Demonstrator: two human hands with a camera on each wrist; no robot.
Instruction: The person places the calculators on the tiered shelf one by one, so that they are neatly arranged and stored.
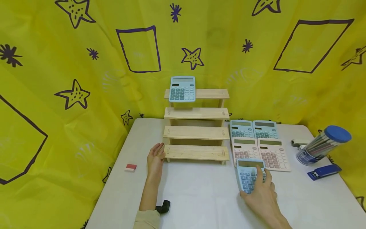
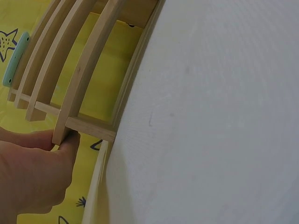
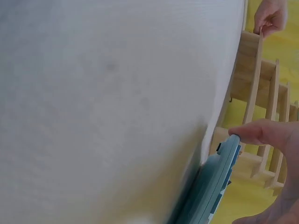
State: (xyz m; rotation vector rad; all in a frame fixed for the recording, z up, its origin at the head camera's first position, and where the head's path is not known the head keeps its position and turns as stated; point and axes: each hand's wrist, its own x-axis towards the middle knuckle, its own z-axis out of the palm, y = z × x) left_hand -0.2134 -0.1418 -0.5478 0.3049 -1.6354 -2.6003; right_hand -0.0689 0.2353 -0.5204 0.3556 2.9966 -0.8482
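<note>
Here, in the head view, the left hand point(image 1: 155, 158) rests with relaxed fingers against the left end of the lowest step of the pale four-step wooden rack point(image 1: 196, 133) on the smooth white bench point(image 1: 200, 197). The right hand point(image 1: 261, 194) lies over the light-blue rectangular plastic calculator point(image 1: 248, 175), fingers curled onto its keys and edges. Behind it lie four more calculators point(image 1: 258, 143), two blue and two pink. Another blue calculator point(image 1: 182, 89) leans on the top step.

From the left wrist, the fingertips point(image 2: 70, 140) touch the rack's point(image 2: 79, 84) slat end.

From the right wrist, a fingertip point(image 3: 254, 133) presses the calculator's point(image 3: 212, 186) thin upper edge, gripping it.
</note>
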